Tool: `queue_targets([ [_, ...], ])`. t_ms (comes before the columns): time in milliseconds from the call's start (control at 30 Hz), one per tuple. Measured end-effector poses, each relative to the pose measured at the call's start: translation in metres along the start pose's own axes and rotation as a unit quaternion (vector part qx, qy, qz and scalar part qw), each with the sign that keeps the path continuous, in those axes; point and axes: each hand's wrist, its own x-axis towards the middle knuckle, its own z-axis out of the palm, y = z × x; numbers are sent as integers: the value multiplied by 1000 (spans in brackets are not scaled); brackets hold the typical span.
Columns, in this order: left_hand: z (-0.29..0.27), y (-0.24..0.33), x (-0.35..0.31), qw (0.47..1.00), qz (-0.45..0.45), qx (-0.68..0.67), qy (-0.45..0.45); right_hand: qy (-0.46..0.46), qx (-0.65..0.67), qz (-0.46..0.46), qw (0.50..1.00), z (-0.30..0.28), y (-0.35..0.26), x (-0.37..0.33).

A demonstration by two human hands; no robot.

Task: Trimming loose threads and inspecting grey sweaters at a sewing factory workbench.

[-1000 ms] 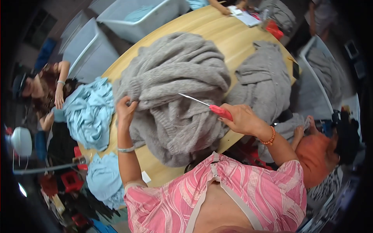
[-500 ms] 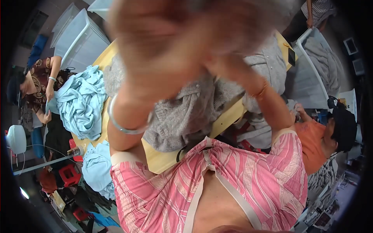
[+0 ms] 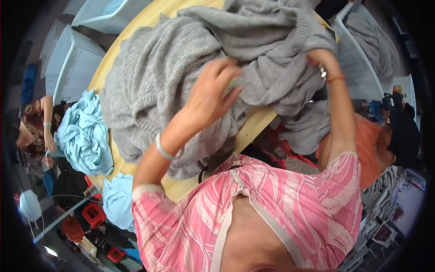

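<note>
A large heap of grey knit garments (image 3: 154,68) covers most of the wooden table (image 3: 121,45) in front of me. My left hand (image 3: 213,93) is over the middle of the heap, its fingers slightly blurred but apart, with no garment gripped. At the heap's right edge, my right hand (image 3: 322,59) is bent down against a grey knit garment (image 3: 281,72), fingers curled and their tips mostly hidden. A small shiny metal thing (image 3: 323,73) shows under that palm; its kind cannot be made out.
Light blue garments (image 3: 84,136) lie at the table's left edge, with more blue cloth (image 3: 118,199) nearer. Clear plastic bins (image 3: 74,63) stand at left; another bin (image 3: 362,68) holding grey knitwear is at right. One co-worker (image 3: 38,120) is at left, another in orange (image 3: 358,140) at right.
Both hands were raised close to the camera and blurred; now they are lowered and apart over the heap. Grey knitwear now spreads wider and higher across the table.
</note>
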Motion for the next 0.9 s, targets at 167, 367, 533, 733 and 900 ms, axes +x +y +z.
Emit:
queue_targets([
  [167,-12,-69,-92,971,-218,38,-96,-16,192,-32,981,101,-14,-58],
  [367,6,-79,-82,980,-148,79,-109,-107,169,-258,945,79,-87,-150],
  [533,12,-93,-103,973,-186,31,-130,-136,108,-356,918,77,-126,-154],
  [733,-38,-66,-149,887,-163,418,-104,-118,101,-338,928,82,-156,-176],
  [900,-62,-124,-197,941,-129,292,115,-124,67,-392,909,102,-235,-174],
])
